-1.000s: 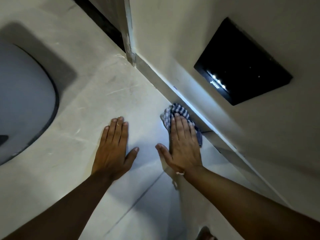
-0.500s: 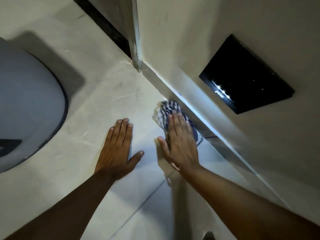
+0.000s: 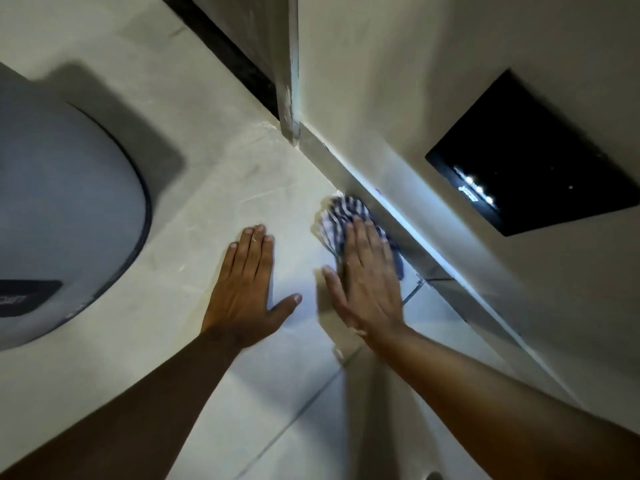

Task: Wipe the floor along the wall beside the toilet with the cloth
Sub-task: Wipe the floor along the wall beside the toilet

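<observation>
A blue and white checked cloth (image 3: 341, 218) lies bunched on the pale tiled floor (image 3: 242, 181), right against the skirting of the wall (image 3: 398, 98). My right hand (image 3: 369, 275) presses flat on the cloth with fingers together, covering its near part. My left hand (image 3: 247, 285) rests flat on the bare floor to the left, fingers extended, holding nothing. The white toilet (image 3: 59, 209) with a dark rim curves in at the far left.
A black square panel (image 3: 530, 157) with small lights is set in the wall on the right. A door frame post (image 3: 289, 74) and a dark threshold strip stand at the wall's far end. A grout line runs across the floor under my right forearm.
My right hand has pushed the cloth forward along the skirting, farther toward the door frame. The left hand stays planted on the floor. The view has shifted, showing more of the toilet.
</observation>
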